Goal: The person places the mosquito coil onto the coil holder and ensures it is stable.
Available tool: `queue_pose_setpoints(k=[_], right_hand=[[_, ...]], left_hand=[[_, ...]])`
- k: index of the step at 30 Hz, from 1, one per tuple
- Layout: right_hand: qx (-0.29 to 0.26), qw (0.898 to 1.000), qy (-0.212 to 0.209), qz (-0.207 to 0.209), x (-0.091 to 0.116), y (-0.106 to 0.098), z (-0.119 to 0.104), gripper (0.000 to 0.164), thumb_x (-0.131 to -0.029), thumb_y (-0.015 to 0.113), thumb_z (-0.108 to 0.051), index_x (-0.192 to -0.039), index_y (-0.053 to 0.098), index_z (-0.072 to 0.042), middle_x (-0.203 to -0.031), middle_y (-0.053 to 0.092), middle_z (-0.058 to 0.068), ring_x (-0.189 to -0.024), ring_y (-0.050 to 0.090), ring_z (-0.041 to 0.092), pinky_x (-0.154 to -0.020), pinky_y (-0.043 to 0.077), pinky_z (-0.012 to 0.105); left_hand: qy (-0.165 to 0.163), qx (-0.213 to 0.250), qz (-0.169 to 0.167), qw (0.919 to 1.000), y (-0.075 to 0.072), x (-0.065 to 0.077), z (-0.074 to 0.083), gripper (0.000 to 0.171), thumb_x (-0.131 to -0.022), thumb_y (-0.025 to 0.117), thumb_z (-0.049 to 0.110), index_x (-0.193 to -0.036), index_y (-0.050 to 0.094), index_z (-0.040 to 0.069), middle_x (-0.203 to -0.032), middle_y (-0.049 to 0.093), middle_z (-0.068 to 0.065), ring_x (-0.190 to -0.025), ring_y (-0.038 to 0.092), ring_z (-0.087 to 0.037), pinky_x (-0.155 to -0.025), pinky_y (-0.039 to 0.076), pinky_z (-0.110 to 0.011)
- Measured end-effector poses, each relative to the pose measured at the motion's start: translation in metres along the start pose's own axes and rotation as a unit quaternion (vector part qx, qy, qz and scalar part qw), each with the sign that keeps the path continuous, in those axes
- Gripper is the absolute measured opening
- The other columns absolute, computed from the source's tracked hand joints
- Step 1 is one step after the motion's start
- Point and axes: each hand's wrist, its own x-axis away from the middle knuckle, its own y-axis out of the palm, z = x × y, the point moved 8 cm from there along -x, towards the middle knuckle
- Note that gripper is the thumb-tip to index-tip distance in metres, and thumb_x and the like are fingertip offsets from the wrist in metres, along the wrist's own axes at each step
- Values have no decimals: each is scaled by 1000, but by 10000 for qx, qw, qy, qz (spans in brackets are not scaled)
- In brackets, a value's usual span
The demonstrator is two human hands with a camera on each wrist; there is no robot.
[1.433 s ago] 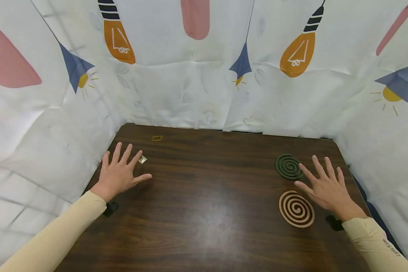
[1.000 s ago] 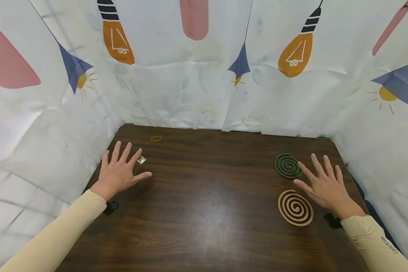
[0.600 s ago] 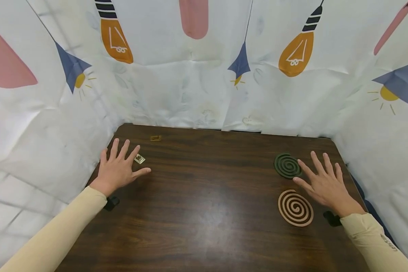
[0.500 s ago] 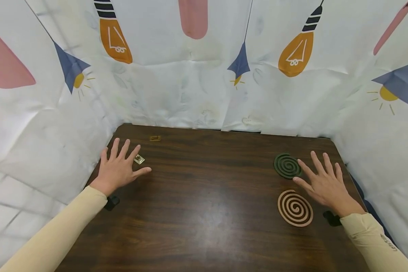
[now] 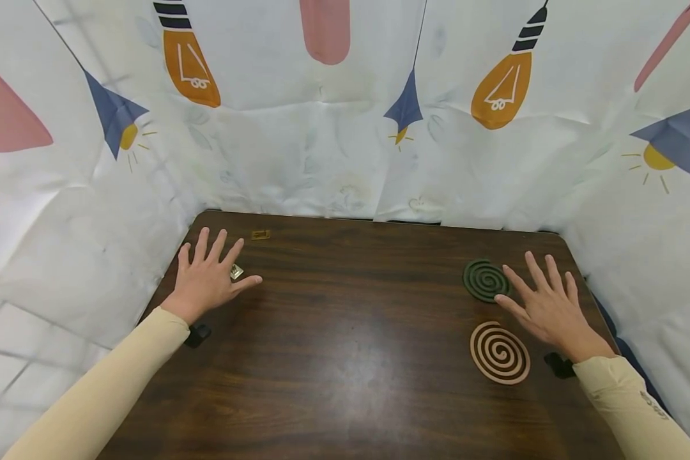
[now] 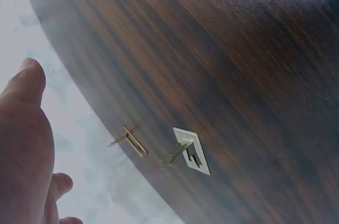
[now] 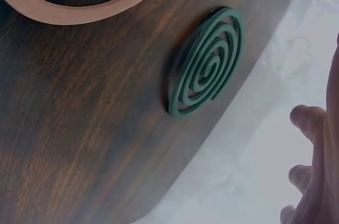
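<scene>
My left hand (image 5: 206,281) is held over the table's left side with fingers straight and spread, holding nothing. By its index finger and thumb lies a silvery metal mosquito coil stand (image 5: 237,272), partly hidden in the head view. The left wrist view shows this stand (image 6: 201,152) with a raised prong, and a smaller gold-coloured stand (image 6: 136,143) behind it. On the right, my right hand (image 5: 549,313) is also spread and holds nothing. Its thumb and index finger appear close to a green mosquito coil (image 5: 485,281). Nearer the body lies a tan mosquito coil (image 5: 500,352).
The dark wood-grain table (image 5: 345,319) has rounded far corners. A white cloth (image 5: 322,160) printed with lamps and bulbs surrounds it on the far side and both sides. Black devices are worn at both wrists.
My left hand has shifted slightly forward and to the right. The right hand has edged forward a little. The coils and stands lie where they were.
</scene>
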Motion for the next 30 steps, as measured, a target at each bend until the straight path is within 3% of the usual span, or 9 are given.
queue_pose_setpoints(k=[16,30], right_hand=[[-212,9997,88,-71,-11,-3,1,74,-107,45,-56,-166,20,-19,-169,-6,23,-151,-21,44,-109,-8,76],[-312,9994,120,-44,-20,-4,11,73,-107,44,-55,-166,20,-18,-169,-8,22,-151,-21,45,-110,-6,76]], left_hand=[[-219,261,-121,9993,6,-12,-15,105,-91,48,81,-164,25,9,-166,8,-29,-151,-11,-51,-112,-3,-74],[-172,302,-90,9994,12,-36,-15,103,-92,47,80,-164,23,11,-167,7,-28,-152,-11,-49,-112,-1,-73]])
